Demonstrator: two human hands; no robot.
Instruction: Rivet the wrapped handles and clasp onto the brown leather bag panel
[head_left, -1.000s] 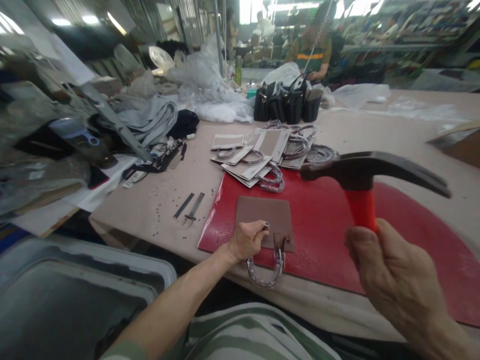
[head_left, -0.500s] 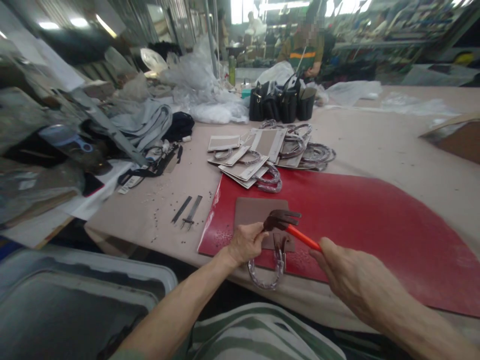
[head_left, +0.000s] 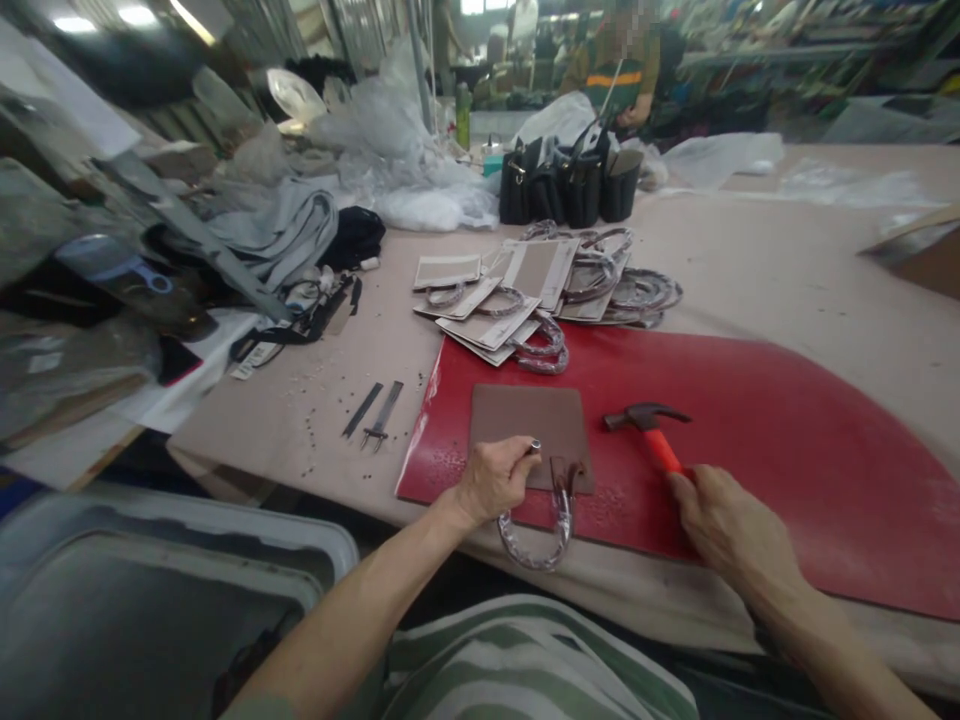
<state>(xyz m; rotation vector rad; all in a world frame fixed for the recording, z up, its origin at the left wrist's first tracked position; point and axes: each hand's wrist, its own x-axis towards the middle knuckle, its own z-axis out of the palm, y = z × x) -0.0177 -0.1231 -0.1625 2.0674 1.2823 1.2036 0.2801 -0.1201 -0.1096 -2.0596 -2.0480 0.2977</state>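
My left hand [head_left: 491, 478] is closed around a metal punch [head_left: 535, 446], of which only the round top shows above the fist. It stands over a brown leather panel [head_left: 525, 410], and the hand hides the punch's lower end. A plastic-wrapped bag handle [head_left: 534, 560] lies at the panel's near edge, its leather tab on the panel. In my right hand [head_left: 724, 515] is a claw hammer [head_left: 649, 420] with an orange handle, its head raised to the right of the punch. Under the panel lies a red mat [head_left: 697, 390].
Two slim metal tools [head_left: 382, 415] lie left of the mat among small scraps. Behind it are stacked panels with wrapped handles [head_left: 525, 270] and black bags [head_left: 566, 185]. A grey plastic bin [head_left: 330, 535] stands at lower left. Another person [head_left: 611, 85] is across the table.
The hammer has moved right, away from the punch top it was over, and its head has turned. My left hand has stayed in nearly the same place.
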